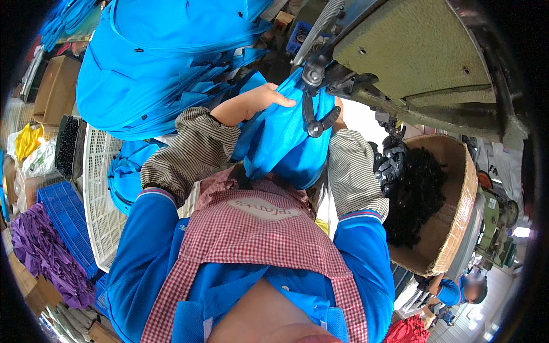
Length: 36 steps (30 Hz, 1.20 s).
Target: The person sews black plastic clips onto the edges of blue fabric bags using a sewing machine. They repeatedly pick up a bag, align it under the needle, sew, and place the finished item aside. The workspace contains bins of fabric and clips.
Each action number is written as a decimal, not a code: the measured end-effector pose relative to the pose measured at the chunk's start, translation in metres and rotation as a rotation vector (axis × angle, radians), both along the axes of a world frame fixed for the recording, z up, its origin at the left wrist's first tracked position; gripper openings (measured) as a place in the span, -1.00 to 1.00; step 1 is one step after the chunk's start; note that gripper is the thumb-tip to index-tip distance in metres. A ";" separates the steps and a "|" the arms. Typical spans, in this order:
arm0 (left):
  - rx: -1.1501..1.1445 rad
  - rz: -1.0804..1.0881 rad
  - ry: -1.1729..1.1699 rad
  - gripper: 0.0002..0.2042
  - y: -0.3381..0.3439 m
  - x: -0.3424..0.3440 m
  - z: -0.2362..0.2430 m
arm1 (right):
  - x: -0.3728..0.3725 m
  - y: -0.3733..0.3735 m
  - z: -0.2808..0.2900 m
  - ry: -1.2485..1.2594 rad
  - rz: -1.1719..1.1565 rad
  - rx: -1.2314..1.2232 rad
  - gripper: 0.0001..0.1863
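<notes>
My left hand (264,98) grips a sky-blue fabric bag piece (274,146), thumb laid over it near the top. The cloth hangs beneath the head of a green machine (414,51) and reaches down to my checked apron. A black plastic fitting (315,123), with curved arms, sits against the fabric just under the metal tool head (313,74). My right hand (339,111) is at the cloth's right side, mostly hidden behind it, so its fingers do not show.
Stacked blue bags (166,51) fill the upper left, above a white plastic crate (90,194). Purple fabric (43,251) and blue crates (63,211) lie left. A cardboard box (452,217) holds black parts at right. A co-worker (454,291) is at lower right.
</notes>
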<state>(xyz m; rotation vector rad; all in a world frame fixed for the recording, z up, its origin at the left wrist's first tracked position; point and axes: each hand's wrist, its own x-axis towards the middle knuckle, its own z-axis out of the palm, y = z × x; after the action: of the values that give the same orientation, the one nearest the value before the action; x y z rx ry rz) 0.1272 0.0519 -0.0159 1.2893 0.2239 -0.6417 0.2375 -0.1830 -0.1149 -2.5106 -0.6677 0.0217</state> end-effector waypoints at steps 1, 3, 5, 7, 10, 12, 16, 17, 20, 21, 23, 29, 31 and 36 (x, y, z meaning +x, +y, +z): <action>-0.003 0.024 0.024 -0.56 0.000 -0.001 -0.001 | 0.000 0.003 0.002 -0.004 -0.016 -0.019 -0.66; -0.095 0.028 0.042 -0.50 0.004 -0.008 -0.001 | -0.002 0.007 0.007 -0.014 -0.058 -0.043 -0.67; -0.274 -0.031 0.025 -0.42 0.006 -0.032 0.020 | -0.004 0.005 0.008 -0.025 -0.137 -0.040 -0.68; -0.401 0.147 -0.057 -0.48 0.002 -0.061 0.033 | -0.002 0.011 0.006 -0.049 -0.242 0.038 -0.69; -0.241 0.347 -0.104 -0.49 -0.005 -0.079 0.023 | -0.016 0.017 0.007 0.260 -0.376 0.583 -0.86; -0.337 0.404 -0.161 -0.49 -0.006 -0.078 0.016 | -0.047 0.031 0.067 0.776 -0.325 1.097 -0.86; -0.413 0.303 -0.008 -0.35 0.002 -0.072 0.014 | -0.075 0.043 0.126 0.918 -0.222 1.099 -0.85; -0.372 0.305 -0.004 -0.31 0.002 -0.068 0.007 | -0.072 0.044 0.130 0.889 -0.223 1.048 -0.85; -0.293 0.332 0.048 -0.14 0.000 -0.064 -0.010 | -0.069 0.045 0.130 0.813 -0.192 0.971 -0.85; -0.300 0.343 0.075 -0.12 -0.001 -0.063 -0.014 | -0.068 0.045 0.128 0.789 -0.177 0.958 -0.84; -0.291 0.384 0.082 -0.31 -0.005 -0.061 -0.005 | -0.080 0.042 0.124 0.762 -0.177 0.965 -0.81; -0.338 0.410 -0.032 -0.56 -0.010 -0.048 0.008 | -0.121 0.033 0.121 1.029 0.063 0.974 -0.70; -0.382 0.354 -0.135 -0.57 -0.016 -0.047 0.023 | -0.118 0.034 0.123 0.913 0.067 0.814 -0.77; -0.172 0.356 -0.211 -0.65 -0.028 -0.033 0.029 | -0.121 0.040 0.119 0.635 0.039 0.743 -0.82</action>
<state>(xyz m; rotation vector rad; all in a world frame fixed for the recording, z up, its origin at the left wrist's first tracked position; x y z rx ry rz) 0.0946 0.0243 0.0131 1.1062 0.2129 -0.2136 0.1164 -0.1434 0.0042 -1.6364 -0.3569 0.4730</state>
